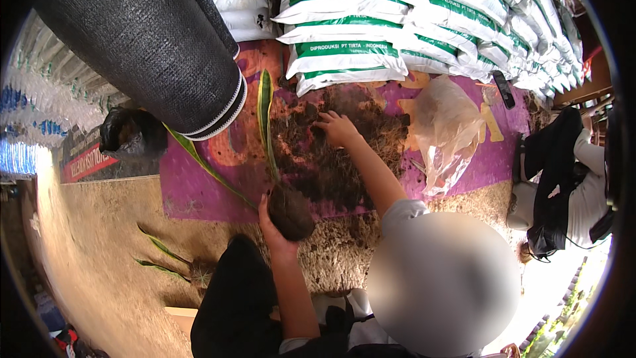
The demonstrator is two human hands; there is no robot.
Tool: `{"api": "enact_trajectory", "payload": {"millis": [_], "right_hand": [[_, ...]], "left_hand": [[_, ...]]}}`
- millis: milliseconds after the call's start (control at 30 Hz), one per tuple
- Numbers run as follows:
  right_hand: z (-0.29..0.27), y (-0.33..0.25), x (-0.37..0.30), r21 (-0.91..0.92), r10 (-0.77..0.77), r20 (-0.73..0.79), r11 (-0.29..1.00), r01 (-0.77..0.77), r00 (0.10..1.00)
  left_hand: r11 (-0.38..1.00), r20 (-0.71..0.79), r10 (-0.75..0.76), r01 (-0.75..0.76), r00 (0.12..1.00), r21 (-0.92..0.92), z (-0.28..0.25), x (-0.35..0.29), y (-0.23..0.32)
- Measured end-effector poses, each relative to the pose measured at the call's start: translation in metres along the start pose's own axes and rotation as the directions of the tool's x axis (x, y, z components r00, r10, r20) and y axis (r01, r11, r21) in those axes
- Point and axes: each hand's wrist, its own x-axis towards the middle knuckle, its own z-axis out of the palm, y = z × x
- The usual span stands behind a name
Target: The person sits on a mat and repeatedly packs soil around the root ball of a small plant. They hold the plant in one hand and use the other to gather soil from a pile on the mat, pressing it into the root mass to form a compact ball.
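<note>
One root ball (293,213) looks packed already, cupped in your left hand (274,232) under long leaves (265,103). Your right hand's (339,130) on the loose soil (341,182), can't tell if it's gripping any. Another plant (200,270) on the floor (112,215) seems undone.

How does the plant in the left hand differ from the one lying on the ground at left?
The held plant is in the left hand; the ground plant lies untouched on the brown floor. The held plant has a big, rounded dark lump at its base; the ground plant ends in a smaller clump. The held plant's leaves look longer than the ground plant's. Both have green leaves with yellowish edges.
</note>
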Motion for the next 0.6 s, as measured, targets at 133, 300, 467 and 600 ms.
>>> {"api": "enact_trajectory", "payload": {"millis": [133, 300, 467, 600], "right_hand": [[0.011, 0.009, -0.015, 0.123, 0.013, -0.19, 0.992, 0.011, 0.982], [0.021, 0.029, -0.072, 0.246, 0.09, -0.366, 0.969, 0.003, 0.926], [0.005, 0.025, -0.111, 0.325, 0.155, -0.324, 0.945, -0.045, 0.933], [-0.013, 0.021, -0.118, 0.339, 0.212, -0.368, 0.937, -0.082, 0.906]], "left_hand": [[1.0, -0.025, 0.021, -0.021, 0.999, 0.011, 0.001, -0.005, 0.0], [1.0, -0.038, 0.011, -0.012, 0.999, -0.022, -0.011, 0.003, -0.002], [1.0, -0.056, 0.017, -0.017, 0.998, 0.003, -0.005, -0.002, -0.001], [1.0, -0.058, 0.013, -0.012, 0.998, 0.02, 0.004, -0.005, -0.003]]}}
